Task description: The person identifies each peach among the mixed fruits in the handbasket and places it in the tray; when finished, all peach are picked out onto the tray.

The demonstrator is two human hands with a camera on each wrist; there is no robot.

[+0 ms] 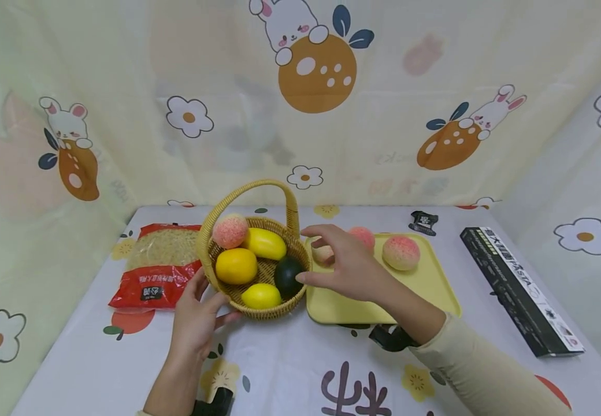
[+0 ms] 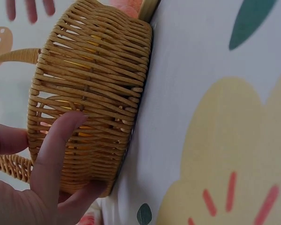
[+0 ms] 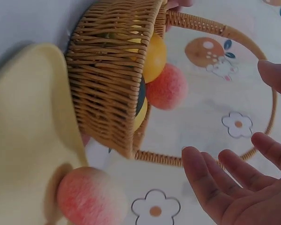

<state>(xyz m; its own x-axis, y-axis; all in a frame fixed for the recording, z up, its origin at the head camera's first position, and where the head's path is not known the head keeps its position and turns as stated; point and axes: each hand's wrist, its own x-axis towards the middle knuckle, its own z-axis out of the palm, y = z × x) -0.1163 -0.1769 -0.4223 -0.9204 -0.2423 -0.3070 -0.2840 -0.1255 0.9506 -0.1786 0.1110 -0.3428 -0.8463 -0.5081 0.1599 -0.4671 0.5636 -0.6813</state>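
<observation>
A wicker basket [image 1: 264,312] with a tall handle [image 1: 292,214] stands at mid table. Inside it are a pink peach [image 1: 230,231], a round orange-yellow fruit [image 1: 236,266], a dark green avocado [image 1: 288,276], and two yellow fruits, one long [image 1: 265,243], one lemon-like [image 1: 261,296]. My left hand [image 1: 196,318] holds the basket's near left side; in the left wrist view its thumb [image 2: 58,145] lies against the weave. Fingers spread, my right hand [image 1: 349,266] hovers by the basket's right rim, holding nothing.
Right of the basket, a yellow tray [image 1: 430,289] bears peaches [image 1: 401,252], one partly behind my right hand. A red bag of pasta [image 1: 162,277] lies left. A long black box [image 1: 519,289] is at the right edge, and a small black packet [image 1: 423,222] at the back.
</observation>
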